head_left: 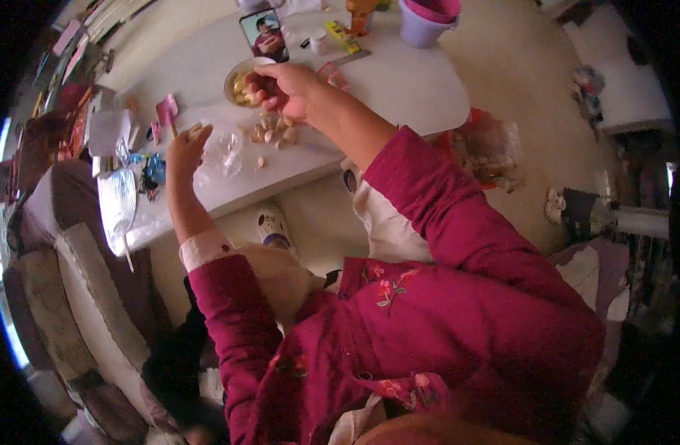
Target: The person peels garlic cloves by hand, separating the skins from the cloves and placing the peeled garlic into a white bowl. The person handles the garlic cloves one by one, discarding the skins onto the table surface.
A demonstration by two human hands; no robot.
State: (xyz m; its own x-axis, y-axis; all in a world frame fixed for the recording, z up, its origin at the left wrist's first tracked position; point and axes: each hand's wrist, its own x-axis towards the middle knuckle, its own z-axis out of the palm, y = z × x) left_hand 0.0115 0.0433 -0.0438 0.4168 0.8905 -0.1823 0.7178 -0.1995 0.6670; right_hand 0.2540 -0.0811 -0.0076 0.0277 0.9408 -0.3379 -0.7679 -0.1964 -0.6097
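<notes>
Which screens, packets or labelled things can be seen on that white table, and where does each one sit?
Phone: propped upright at the table's far side, behind the small bowl; dark rectangle, lit screen showing a person.
Clear plastic bag: crumpled on the table beside the left hand; see-through, no label visible.
Yellow packet: flat near the far edge, right of the phone; small, narrow, yellow.
Pink wrapper: left part of the table; small, pink.

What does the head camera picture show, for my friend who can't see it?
A person in a dark red embroidered jacket sits at a white table. Their right hand reaches over a small bowl of peeled garlic, above a pile of garlic cloves. Their left hand holds a clove beside a clear plastic bag; a phone stands behind the bowl.
</notes>
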